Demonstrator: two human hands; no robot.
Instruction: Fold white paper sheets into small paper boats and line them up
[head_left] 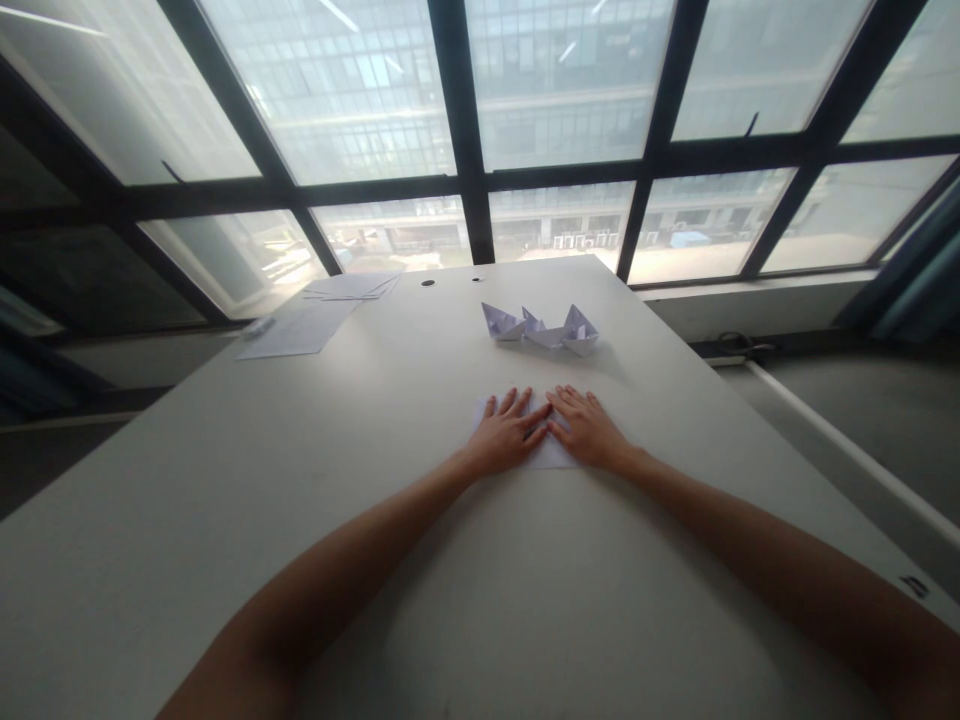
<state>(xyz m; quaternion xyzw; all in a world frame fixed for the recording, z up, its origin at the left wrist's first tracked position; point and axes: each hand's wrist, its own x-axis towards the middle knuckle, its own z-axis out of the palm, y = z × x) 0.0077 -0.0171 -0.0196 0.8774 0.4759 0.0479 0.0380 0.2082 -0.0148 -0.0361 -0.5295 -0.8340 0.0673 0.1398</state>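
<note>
A white sheet of paper lies flat on the table under both of my hands, mostly covered by them. My left hand rests on its left part with the fingers spread. On the right part, my right hand lies flat with its fingers stretched out. The fingertips of the two hands nearly meet over the middle of the paper. Just beyond them stand folded paper boats, three in a row and close together.
The white table reaches toward tall dark-framed windows. Loose paper sheets lie at its far left. Two small round holes show near the far edge. Beyond the right edge, a pale pipe runs along the floor.
</note>
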